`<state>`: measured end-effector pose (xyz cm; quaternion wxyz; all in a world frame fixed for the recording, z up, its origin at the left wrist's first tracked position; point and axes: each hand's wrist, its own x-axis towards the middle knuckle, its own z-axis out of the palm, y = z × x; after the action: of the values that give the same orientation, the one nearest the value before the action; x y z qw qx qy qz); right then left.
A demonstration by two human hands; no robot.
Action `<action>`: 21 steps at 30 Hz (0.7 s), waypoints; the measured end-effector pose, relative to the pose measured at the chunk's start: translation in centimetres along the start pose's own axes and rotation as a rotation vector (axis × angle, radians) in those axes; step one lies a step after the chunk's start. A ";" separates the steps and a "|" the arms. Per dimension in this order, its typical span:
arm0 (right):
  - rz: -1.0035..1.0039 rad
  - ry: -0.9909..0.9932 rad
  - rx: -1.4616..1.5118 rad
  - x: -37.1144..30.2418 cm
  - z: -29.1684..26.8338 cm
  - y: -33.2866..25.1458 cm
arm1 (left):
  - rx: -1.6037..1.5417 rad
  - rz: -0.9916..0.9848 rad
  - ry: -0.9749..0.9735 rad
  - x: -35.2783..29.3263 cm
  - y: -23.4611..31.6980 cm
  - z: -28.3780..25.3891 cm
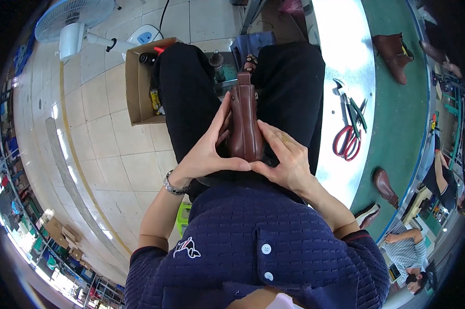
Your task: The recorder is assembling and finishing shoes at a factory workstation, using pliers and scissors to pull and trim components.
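Between my thighs I hold a brown leather ankle boot upright, with a pull tab at its top and a seam running down the side facing me. My left hand presses its left side, fingers stretched up along the leather. Against the lower right side lies my right hand, its fingers partly hidden behind the boot. Both thumbs meet at the rounded end nearest me.
A bench with a metal strip and green top runs along my right. On it lie red-handled scissors, green-handled pliers and brown boots. At left stand a cardboard box and a fan. Co-workers sit beyond the bench.
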<state>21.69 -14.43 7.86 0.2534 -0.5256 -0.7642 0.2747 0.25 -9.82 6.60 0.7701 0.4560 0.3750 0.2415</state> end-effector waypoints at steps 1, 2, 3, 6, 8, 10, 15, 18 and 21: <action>-0.004 -0.003 0.007 0.0 0.0 0.0 | -0.023 -0.026 0.032 -0.1 0.4 0.3; -0.003 -0.006 0.012 -0.1 0.0 0.1 | -0.023 -0.030 0.036 -0.1 0.4 0.5; -0.013 -0.012 -0.009 -0.1 -0.1 0.1 | -0.042 -0.033 0.056 0.0 0.5 0.7; -0.025 -0.021 -0.041 -0.6 -0.1 -0.2 | -0.058 -0.045 0.096 -0.2 0.7 1.5; -0.024 -0.024 -0.054 -0.8 -0.1 -0.4 | -0.058 -0.055 0.113 -0.5 0.5 2.1; -0.035 -0.049 -0.038 -0.5 -0.1 -0.5 | -0.074 -0.030 0.161 -0.6 0.2 2.2; -0.013 -0.034 -0.037 -0.4 -0.2 -1.2 | -0.038 0.058 0.189 -0.4 0.0 3.4; 0.005 -0.035 -0.038 -0.7 -0.1 -1.0 | 0.020 0.080 0.184 -0.5 -0.7 3.5; 0.026 -0.029 -0.039 -1.2 0.2 -1.0 | 0.119 0.121 0.126 -0.8 -2.0 2.7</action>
<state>21.33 -15.85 8.28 0.2283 -0.5364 -0.7662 0.2705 2.00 -12.74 5.93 0.7005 0.5069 0.4080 0.2931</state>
